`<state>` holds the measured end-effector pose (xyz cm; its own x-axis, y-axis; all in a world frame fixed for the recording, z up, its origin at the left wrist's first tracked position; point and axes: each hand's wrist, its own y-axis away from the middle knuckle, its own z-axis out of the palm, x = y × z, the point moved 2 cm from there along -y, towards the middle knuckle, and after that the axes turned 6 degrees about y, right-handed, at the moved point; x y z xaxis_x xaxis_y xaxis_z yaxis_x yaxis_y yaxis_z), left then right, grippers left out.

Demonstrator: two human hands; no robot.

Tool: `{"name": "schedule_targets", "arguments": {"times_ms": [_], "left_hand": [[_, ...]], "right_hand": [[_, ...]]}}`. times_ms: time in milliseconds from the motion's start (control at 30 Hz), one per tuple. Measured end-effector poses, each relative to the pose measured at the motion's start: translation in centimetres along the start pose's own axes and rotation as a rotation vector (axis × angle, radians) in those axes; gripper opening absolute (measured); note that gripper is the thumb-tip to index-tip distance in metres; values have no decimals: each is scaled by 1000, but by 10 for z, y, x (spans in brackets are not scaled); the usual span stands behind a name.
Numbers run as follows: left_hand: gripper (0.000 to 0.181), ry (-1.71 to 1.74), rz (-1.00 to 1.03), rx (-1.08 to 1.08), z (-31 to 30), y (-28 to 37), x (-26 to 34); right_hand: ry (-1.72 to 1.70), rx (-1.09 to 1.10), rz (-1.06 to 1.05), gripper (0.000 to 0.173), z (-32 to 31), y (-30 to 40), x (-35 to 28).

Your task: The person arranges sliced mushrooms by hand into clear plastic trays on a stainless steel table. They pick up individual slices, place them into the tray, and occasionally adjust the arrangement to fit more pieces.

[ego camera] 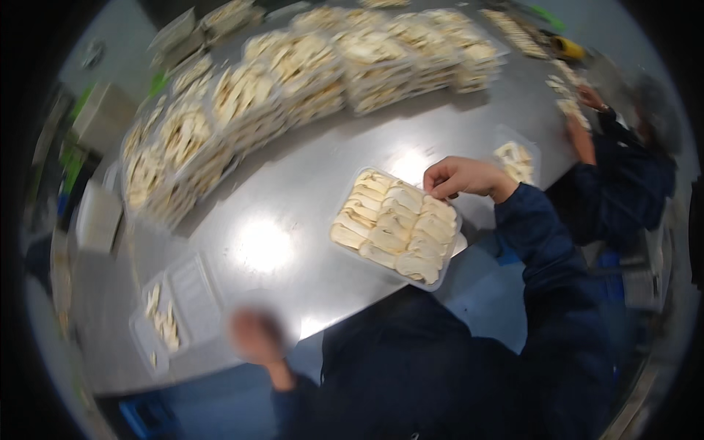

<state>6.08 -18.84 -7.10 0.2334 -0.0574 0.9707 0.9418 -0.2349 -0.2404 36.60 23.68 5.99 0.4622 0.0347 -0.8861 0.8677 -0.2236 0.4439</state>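
Note:
A clear plastic tray [347,248] filled with three rows of overlapping pale slices, which look like mushroom, lies at the near edge of the steel table [308,203]. My right hand [465,177] is at the tray's far right corner, fingers bent with the tips at the rim; whether they pinch it cannot be told. My left hand [257,334] is strongly blurred over the near table edge, left of the tray, and what it holds, if anything, cannot be made out. Left of it lie clear trays [192,291] with a few loose pale slices [166,324].
Stacked trays of pale slices [379,49] curve along the far side and left of the table. Another tray with slices [517,159] lies beyond my right wrist. At the right, a co-worker's hands [582,137] are by more slices. White containers [99,214] stand at the left.

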Motion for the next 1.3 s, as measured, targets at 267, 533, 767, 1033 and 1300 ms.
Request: {"name": "schedule_targets", "arguments": {"times_ms": [267, 533, 767, 1033, 1300], "left_hand": [[22, 145, -209, -3, 6, -3, -2], [22, -86, 32, -106, 21, 1, 18], [21, -243, 48, -110, 39, 4, 42], [22, -265, 59, -77, 31, 3, 38], [25, -454, 166, -121, 47, 10, 76]], "right_hand": [[-276, 787, -44, 8, -115, 154, 40], [-385, 1256, -4, 15, -232, 227, 146], [-668, 1536, 48, 17, -271, 193, 207], [-710, 1632, 55, 12, -302, 154, 209], [-794, 1689, 91, 12, -315, 129, 205]]}}
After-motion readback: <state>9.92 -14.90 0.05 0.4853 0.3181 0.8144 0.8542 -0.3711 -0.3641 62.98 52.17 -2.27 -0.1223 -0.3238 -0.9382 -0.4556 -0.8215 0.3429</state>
